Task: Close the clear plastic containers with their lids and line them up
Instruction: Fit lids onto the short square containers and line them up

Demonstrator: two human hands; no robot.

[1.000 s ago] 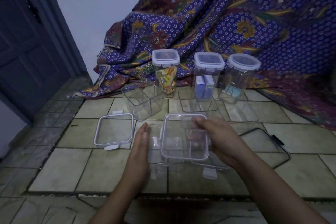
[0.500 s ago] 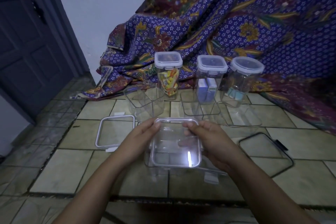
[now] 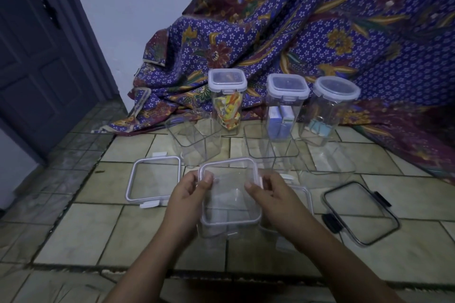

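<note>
A clear square container [image 3: 230, 226] stands on the tiled floor in front of me, with a white-rimmed clear lid [image 3: 229, 194] lying on its top. My left hand [image 3: 188, 197] grips the lid's left edge, thumb on top. My right hand [image 3: 272, 198] holds its right edge the same way. Behind it stand open clear containers: one at the left [image 3: 194, 138], one in the middle [image 3: 270, 142], one at the right [image 3: 330, 162]. Three closed tall jars stand in a row at the back: one with coloured pieces [image 3: 227, 101], one with blue boxes [image 3: 285, 106], a round one [image 3: 327, 108].
A white-rimmed lid [image 3: 154, 181] lies flat on the floor to the left. A black-rimmed lid [image 3: 360, 213] lies to the right. Another white lid [image 3: 300, 194] shows partly behind my right hand. Purple patterned cloth [image 3: 295, 32] drapes the back; a dark door [image 3: 37, 56] stands at left.
The lid went from held in my right hand to sitting on the container in front of me. My left hand came onto its left edge, and both hands now hold it from the sides.
</note>
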